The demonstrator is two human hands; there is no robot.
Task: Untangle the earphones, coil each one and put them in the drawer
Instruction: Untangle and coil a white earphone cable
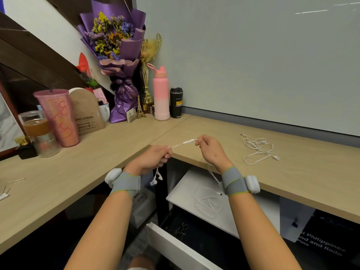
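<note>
A pale wooden L-shaped desk fills the corner under a grey wall panel. Below its edge a white drawer stands pulled open, and just behind it is a white shelf surface.

At the back of the desk a purple bouquet leans against the wall, with a gold trophy, a pink bottle and a black travel mug just beside it. Further left stand a pink studded cup and a glass jar of brown drink.

Both forearms reach forward, each with a grey wristband. The left hand is closed in a fist round a white earphone cord, and the right hand pinches the same cord with curled fingers. The cord runs taut between them in the air above the desk's inner corner. Its earbuds dangle beneath the left hand, and the rest of the cord hangs down past the right wrist.

A second pair of earphones lies in a loose tangle on the desk to the right, well apart from the hands. A third cord rests in loose loops on the white shelf surface.
</note>
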